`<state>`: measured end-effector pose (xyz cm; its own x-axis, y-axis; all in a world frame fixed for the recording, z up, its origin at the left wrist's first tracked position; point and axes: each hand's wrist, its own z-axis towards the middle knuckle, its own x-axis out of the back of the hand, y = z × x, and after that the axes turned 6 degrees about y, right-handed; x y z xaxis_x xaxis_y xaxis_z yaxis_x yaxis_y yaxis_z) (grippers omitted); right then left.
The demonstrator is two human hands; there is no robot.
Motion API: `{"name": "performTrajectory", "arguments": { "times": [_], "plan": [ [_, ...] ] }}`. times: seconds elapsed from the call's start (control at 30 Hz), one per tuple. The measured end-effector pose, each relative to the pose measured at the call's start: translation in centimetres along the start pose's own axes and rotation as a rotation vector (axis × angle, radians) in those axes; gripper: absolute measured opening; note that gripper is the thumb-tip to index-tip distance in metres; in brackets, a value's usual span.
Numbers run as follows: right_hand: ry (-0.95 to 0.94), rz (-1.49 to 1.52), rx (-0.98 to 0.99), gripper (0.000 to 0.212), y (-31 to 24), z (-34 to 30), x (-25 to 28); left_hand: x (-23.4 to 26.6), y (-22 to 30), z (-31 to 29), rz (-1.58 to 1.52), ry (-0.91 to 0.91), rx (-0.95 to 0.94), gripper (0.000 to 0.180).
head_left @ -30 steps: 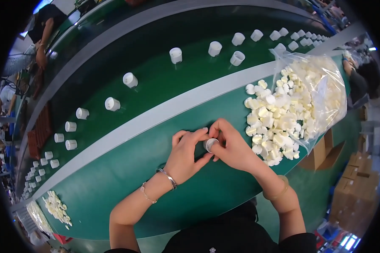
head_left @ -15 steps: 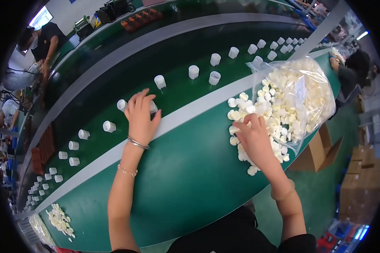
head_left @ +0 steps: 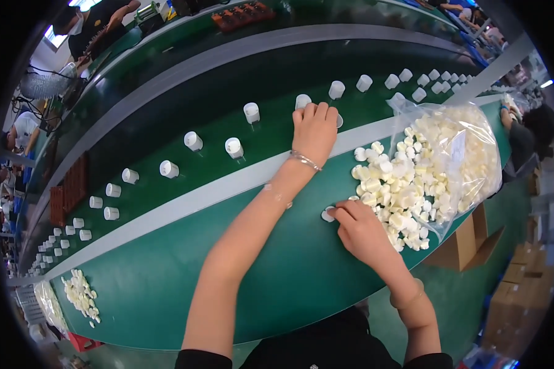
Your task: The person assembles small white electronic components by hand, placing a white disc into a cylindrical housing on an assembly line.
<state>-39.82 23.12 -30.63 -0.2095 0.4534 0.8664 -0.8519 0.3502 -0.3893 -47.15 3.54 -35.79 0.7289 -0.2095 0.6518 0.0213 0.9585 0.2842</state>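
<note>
My left hand (head_left: 315, 130) reaches over the green belt, its fingers curled down at a small white cup (head_left: 340, 120) that shows only in part beside the index finger. The thumb is hidden behind the hand. Just beyond the fingertips another white cup (head_left: 303, 100) stands upright. Over the green work surface, my right hand (head_left: 358, 230) pinches a small round white cap (head_left: 328, 214) between thumb and fingers. A spread of loose white and cream caps (head_left: 391, 184) lies beside it, spilling from a clear plastic bag (head_left: 474, 157).
More white cups (head_left: 234, 147) stand along the belt (head_left: 277, 138) on both sides. A pale rail (head_left: 184, 203) divides belt from work surface. A smaller heap of caps (head_left: 80, 292) lies far left. An open carton (head_left: 465, 243) stands below right; other people work nearby.
My left hand has moved right along the belt from one cup to another. My right hand has come out of the loose caps with one cap pinched in it. The view has turned slightly.
</note>
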Motion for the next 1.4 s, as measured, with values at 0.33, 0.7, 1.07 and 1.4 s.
{"name": "performTrajectory", "arguments": {
  "times": [0.33,0.7,1.07,1.4],
  "plan": [
    [0.072,0.133,-0.243,0.032,0.1,-0.4,-0.9,16.8,1.2,-9.4,-0.472,-0.573,0.118,0.044],
    [-0.007,0.391,-0.124,0.037,-3.4,1.1,-2.0,14.8,1.2,-13.5,-0.611,-0.382,0.269,0.064],
    [-0.143,0.825,-0.535,0.023,-3.0,1.3,-2.2,14.6,1.3,-13.7,-0.606,-0.347,0.266,0.064],
    [-0.121,0.925,-0.668,0.010,-2.7,2.3,-4.1,14.5,1.4,-13.5,-0.603,-0.344,0.248,0.062]
  ]
}}
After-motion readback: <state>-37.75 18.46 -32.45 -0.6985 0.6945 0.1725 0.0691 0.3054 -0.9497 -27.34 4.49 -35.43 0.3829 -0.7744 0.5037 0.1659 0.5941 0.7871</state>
